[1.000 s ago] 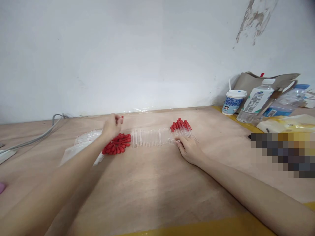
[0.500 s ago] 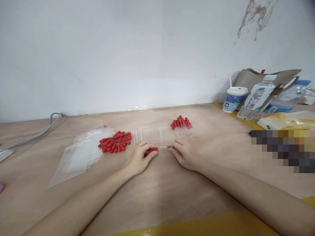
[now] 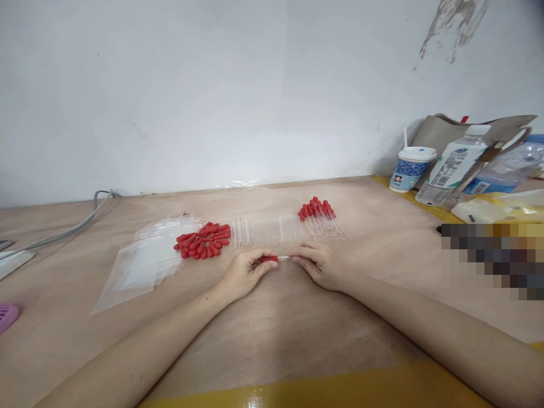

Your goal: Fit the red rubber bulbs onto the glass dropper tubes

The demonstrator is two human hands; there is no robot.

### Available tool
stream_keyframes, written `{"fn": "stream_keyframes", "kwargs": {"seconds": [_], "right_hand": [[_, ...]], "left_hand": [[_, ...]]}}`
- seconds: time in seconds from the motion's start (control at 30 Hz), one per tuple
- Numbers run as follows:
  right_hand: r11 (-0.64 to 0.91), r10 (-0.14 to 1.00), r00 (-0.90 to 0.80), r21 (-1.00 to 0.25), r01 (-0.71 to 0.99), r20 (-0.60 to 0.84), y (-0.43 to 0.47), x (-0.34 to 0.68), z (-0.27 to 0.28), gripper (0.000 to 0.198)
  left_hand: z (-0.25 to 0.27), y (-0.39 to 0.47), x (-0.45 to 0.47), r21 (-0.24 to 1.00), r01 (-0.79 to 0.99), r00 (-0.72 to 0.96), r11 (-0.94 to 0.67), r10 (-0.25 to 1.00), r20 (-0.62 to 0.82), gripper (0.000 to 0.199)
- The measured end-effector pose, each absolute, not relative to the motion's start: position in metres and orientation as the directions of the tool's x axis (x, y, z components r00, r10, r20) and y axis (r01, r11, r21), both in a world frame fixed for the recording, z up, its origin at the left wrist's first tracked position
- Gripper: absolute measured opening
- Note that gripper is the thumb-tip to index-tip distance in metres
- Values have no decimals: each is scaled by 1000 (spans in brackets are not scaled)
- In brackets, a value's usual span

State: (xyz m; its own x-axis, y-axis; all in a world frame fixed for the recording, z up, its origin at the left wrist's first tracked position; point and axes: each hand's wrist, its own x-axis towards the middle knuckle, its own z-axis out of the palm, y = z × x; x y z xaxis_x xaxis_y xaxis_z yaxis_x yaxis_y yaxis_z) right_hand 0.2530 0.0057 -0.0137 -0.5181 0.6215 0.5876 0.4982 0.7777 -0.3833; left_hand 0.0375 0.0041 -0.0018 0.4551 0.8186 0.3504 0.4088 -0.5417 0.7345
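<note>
Between the thumb and fingers of my left hand [image 3: 250, 272] is a red rubber dropper bulb [image 3: 268, 259], its open end pointing right. My right hand [image 3: 317, 264] pinches a thin clear dropper tube [image 3: 284, 258], held level. The tube's left end meets the bulb's mouth; how deep it sits inside I cannot tell. Just beyond my hands lies a row of clear tubes [image 3: 266, 231]. To its left is a pile of red bulbs [image 3: 203, 241]. At the row's right end lie several droppers with red bulbs on clear tubes [image 3: 321, 215].
Clear zip bags [image 3: 142, 263] lie fanned at the left, near a grey cable [image 3: 80, 226] and a pink object [image 3: 7, 317]. At the back right stand a paper cup [image 3: 411, 169], bottles [image 3: 453, 164] and a bag [image 3: 437, 133]. A wall [image 3: 191, 102] rises behind the table.
The gap between the bulb and the tube has closed; the tube's end now meets the bulb. Both hands keep their grips. The camera view has shifted slightly.
</note>
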Motion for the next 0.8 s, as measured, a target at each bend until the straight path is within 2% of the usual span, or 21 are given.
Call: {"fn": "stream_keyframes", "kwargs": {"seconds": [0.13,0.27,0.47,0.57,0.67,0.8], "right_hand": [[789,614,-567,-410,457,549,10,255,-13,27],[812,581,-622,-418,407,525,15,256,-14,27],[801,586,-642,-232,552,494,13,259,-17,24],[781,590,-627,-163,602,509,9,259,-18,22],[784,579,-612,-161,600,538,7,259,-20,22],[810,550,-585,-212,546,596,8,261,-20,25]], "left_hand": [[-2,2,36,723,432,495,-539,812,309,17],[-2,1,35,675,437,536,-595,774,335,18],[-4,0,35,501,496,589,-709,699,406,19],[-6,0,35,456,522,573,-721,692,438,20],[-7,-1,35,473,538,537,-697,717,445,20],[-7,0,34,605,519,470,-604,792,389,23]]}}
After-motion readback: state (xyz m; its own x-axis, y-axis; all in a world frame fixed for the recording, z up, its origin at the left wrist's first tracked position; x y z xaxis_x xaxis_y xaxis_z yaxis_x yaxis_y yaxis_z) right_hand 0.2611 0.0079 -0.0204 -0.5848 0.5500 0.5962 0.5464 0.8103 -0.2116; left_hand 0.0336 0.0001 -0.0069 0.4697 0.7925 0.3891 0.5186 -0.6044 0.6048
